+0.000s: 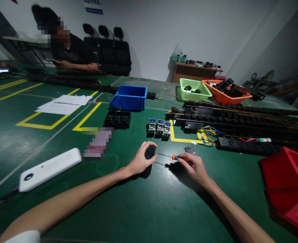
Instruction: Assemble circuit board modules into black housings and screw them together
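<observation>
My left hand grips a small black housing that stands on the green tabletop, fingers over its top and thumb on its near side. In my right hand is a screwdriver with an orange and black handle. Its thin shaft points left, with the tip at or close to the right side of the housing; whether it touches I cannot tell. Just beyond my right hand lies a flat black piece. Three small modules with bluish tops stand in a row beyond my hands.
A blue bin and a black block sit ahead. Long black strips with coloured wires lie at right, near green and orange baskets. A red bin is at near right, a white device at left. Another person sits at far left.
</observation>
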Available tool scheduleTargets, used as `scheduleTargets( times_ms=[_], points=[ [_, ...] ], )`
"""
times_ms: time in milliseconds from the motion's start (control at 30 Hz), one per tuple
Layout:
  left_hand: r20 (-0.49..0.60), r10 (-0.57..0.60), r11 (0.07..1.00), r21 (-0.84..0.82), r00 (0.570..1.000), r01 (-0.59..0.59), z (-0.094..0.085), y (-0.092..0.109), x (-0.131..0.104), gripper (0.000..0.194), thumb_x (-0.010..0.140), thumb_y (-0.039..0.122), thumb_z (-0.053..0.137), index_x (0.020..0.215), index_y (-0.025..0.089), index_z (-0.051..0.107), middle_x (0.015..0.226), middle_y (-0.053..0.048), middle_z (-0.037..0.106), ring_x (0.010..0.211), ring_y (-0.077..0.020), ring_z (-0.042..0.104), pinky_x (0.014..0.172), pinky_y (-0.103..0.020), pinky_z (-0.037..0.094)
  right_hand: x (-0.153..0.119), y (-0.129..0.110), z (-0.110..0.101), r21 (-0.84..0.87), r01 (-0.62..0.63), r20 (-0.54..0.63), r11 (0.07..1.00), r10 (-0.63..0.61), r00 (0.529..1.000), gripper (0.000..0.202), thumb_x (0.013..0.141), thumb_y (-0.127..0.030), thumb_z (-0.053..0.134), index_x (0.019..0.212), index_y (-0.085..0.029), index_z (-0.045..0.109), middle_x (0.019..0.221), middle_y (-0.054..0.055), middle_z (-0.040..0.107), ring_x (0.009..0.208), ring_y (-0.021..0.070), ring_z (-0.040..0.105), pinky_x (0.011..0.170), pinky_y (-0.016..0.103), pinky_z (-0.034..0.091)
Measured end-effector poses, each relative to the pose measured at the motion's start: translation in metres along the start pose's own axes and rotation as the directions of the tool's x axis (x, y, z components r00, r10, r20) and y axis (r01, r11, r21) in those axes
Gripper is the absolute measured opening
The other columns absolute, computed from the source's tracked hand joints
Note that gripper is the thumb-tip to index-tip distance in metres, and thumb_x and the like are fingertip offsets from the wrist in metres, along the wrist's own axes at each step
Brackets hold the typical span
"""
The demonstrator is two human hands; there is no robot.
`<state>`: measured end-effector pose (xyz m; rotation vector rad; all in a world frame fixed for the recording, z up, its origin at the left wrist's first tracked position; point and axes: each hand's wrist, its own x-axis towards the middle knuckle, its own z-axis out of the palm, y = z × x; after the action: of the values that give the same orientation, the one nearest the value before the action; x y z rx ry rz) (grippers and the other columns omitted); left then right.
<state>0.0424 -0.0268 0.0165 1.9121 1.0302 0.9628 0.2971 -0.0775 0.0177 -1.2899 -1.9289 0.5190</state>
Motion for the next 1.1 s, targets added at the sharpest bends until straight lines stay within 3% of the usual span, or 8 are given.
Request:
scheduleTargets(
  times_ms=[167, 333, 467, 567, 767, 1100],
  points=[
    [-0.016, 0.046, 0.999, 0.015, 0.999, -0.046, 0.0005, 0.0045, -0.0027, 0.032, 0.077, 0.017, 0.06, 0.109, 0.022, 0.053, 0.103, -0.003, 0.052, 0.098, -0.0184, 0.054, 0.09, -0.032, 0.043, 0.002, -0.0053, -0.0005, 0.079, -0.083, 0.007, 0.993, 0.082, 0.997, 0.021, 0.091, -0.03, 0.055, 0.081, -0.017, 0.068, 0.065, 0.001, 0.066, 0.057, 0.0135, 0.061, 0.056, 0.022, 0.045],
    [-0.034, 0.074, 0.997, 0.025, 0.997, -0.073, 0.0006, 0.0053, -0.0039, 0.033, 0.077, 0.016, 0.06, 0.108, 0.022, 0.053, 0.104, -0.004, 0.051, 0.1, -0.0185, 0.054, 0.091, -0.032, 0.043, 0.002, -0.0034, 0.0002, 0.103, -0.102, 0.015, 0.989, 0.101, 0.995, 0.019, 0.09, -0.03, 0.055, 0.082, -0.017, 0.067, 0.066, 0.001, 0.066, 0.058, 0.0136, 0.061, 0.057, 0.023, 0.046],
    [-0.034, 0.085, 0.996, 0.031, 0.996, -0.084, 0.0005, 0.0052, -0.0039, 0.033, 0.077, 0.017, 0.059, 0.108, 0.022, 0.053, 0.104, -0.004, 0.052, 0.101, -0.0186, 0.053, 0.092, -0.033, 0.042, 0.0, -0.0029, 0.0005, 0.08, -0.08, 0.016, 0.994, 0.079, 0.997, 0.014, 0.085, -0.032, 0.062, 0.09, -0.018, 0.063, 0.079, 0.003, 0.068, 0.068, 0.0155, 0.064, 0.064, 0.025, 0.05],
    [-0.033, 0.081, 0.996, 0.031, 0.996, -0.08, 0.0005, 0.0051, -0.0037, 0.033, 0.077, 0.017, 0.059, 0.109, 0.022, 0.053, 0.103, -0.003, 0.052, 0.1, -0.0186, 0.053, 0.092, -0.033, 0.042, -0.0004, -0.0038, 0.0009, 0.067, -0.044, -0.032, 0.997, 0.046, 0.998, 0.022, 0.079, -0.031, 0.07, 0.095, -0.019, 0.06, 0.085, 0.004, 0.066, 0.073, 0.0166, 0.064, 0.067, 0.027, 0.052],
    [-0.036, 0.07, 0.997, 0.024, 0.997, -0.069, 0.0005, 0.0066, -0.0038, 0.033, 0.077, 0.017, 0.059, 0.109, 0.022, 0.053, 0.103, -0.003, 0.052, 0.099, -0.019, 0.054, 0.092, -0.034, 0.043, 0.0031, -0.0035, 0.0007, 0.074, 0.13, -0.081, 0.989, -0.124, 0.989, 0.008, 0.083, -0.024, 0.066, 0.089, -0.02, 0.063, 0.085, 0.005, 0.065, 0.079, 0.0187, 0.063, 0.073, 0.033, 0.05],
    [-0.038, 0.067, 0.997, 0.029, 0.997, -0.066, 0.0004, 0.0057, -0.0036, 0.033, 0.077, 0.016, 0.059, 0.109, 0.022, 0.054, 0.104, -0.004, 0.052, 0.099, -0.0191, 0.054, 0.091, -0.034, 0.043, 0.0017, -0.0018, -0.0014, 0.07, 0.108, -0.081, 0.992, -0.103, 0.991, 0.011, 0.084, -0.026, 0.067, 0.093, -0.021, 0.068, 0.085, 0.006, 0.069, 0.076, 0.019, 0.064, 0.069, 0.032, 0.051]
  ],
)
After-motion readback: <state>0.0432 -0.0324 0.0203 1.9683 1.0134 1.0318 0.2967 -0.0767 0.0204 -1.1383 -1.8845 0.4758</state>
